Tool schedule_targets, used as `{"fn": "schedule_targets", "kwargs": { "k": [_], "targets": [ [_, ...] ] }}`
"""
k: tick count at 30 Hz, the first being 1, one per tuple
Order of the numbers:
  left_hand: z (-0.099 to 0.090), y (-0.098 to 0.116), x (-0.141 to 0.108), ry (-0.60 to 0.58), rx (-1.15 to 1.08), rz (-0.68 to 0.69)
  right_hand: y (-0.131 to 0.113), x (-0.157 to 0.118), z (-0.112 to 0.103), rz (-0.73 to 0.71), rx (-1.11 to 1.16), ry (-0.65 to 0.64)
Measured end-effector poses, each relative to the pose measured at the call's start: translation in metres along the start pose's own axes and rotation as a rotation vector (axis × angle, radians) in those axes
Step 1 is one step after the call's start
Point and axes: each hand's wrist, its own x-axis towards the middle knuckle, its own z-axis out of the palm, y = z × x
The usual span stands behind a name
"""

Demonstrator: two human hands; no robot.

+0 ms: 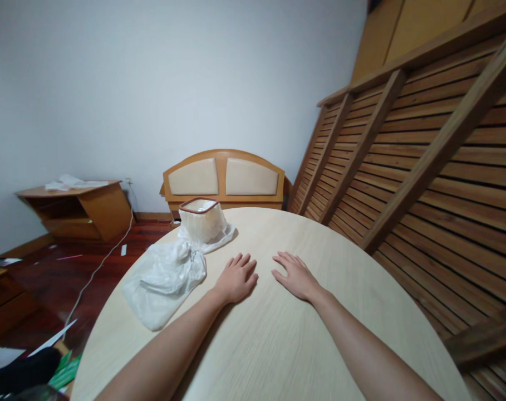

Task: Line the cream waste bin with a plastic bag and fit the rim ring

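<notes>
Both of my hands rest on the pale round wooden table (269, 356), palms down. My left hand (236, 278) has its fingers spread and holds nothing; it lies just right of a crumpled white plastic bag (165, 284). Across a small gap, my right hand (295, 275) also lies with fingers apart and nothing in it. Behind the bag, near the table's far left edge, stands a square bin (202, 224) with a reddish-brown rim. A whitish plastic liner hangs around its outside, and its lower edge spreads onto the tabletop.
Slatted wooden panels (423, 184) lean along the right side. A headboard (223, 172) stands against the wall beyond the table. To the left are a low wooden cabinet (106, 209), a white cable (98, 267) on the dark floor, and scattered papers (4, 356).
</notes>
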Motion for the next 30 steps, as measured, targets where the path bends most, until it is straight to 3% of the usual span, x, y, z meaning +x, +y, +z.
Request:
{"fn": "schedule_targets", "kwargs": {
  "k": [30],
  "targets": [
    [-0.0023, 0.0023, 0.0009, 0.011, -0.022, 0.005, 0.0037, 0.0007, 0.0037, 0.012, 0.015, -0.039]
  ]
}}
